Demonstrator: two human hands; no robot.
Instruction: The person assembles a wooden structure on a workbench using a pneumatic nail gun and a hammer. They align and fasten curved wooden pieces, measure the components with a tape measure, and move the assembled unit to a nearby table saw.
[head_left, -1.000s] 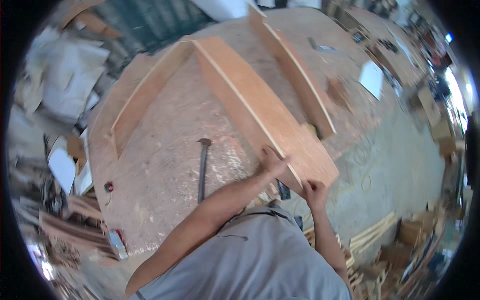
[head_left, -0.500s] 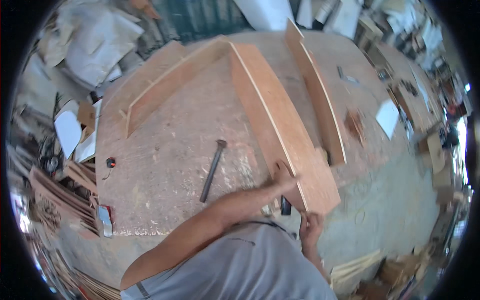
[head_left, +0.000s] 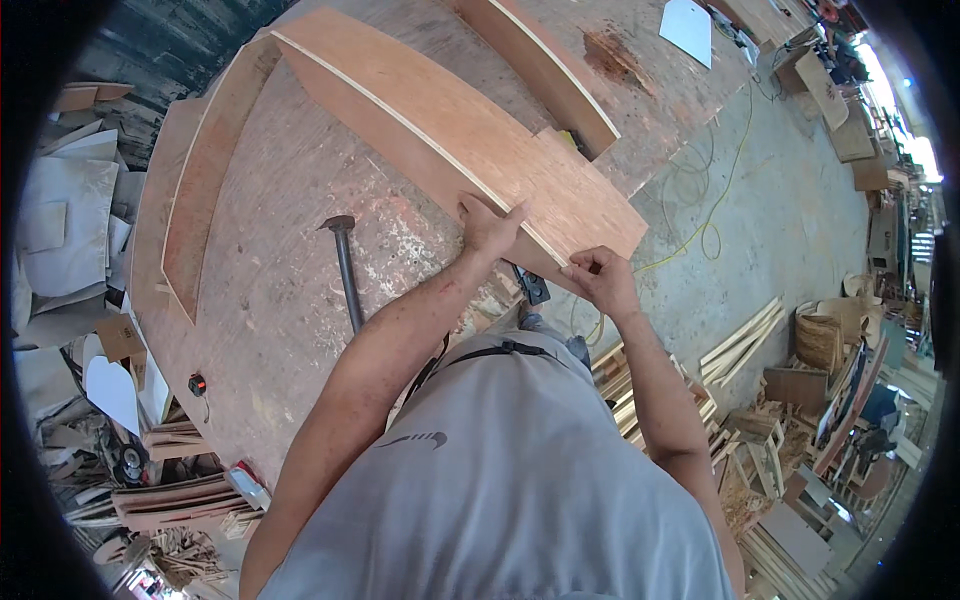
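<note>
Mid-frame: left hand [head_left: 490, 228] grips plywood piece [head_left: 460, 115], right hand [head_left: 608, 284] pinches its near end (even pressure should keep edges flush)

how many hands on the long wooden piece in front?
2: the left hand on its near edge, the right hand farther right, by that edge's end. No other hands visible.

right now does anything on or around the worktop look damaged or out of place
The worktop looks worn: whitish, scuffed patches right of the hammer break its brownish surface. Farther off, near the white sheet, a dark reddish-brown patch stands out, perhaps a stain.
</note>
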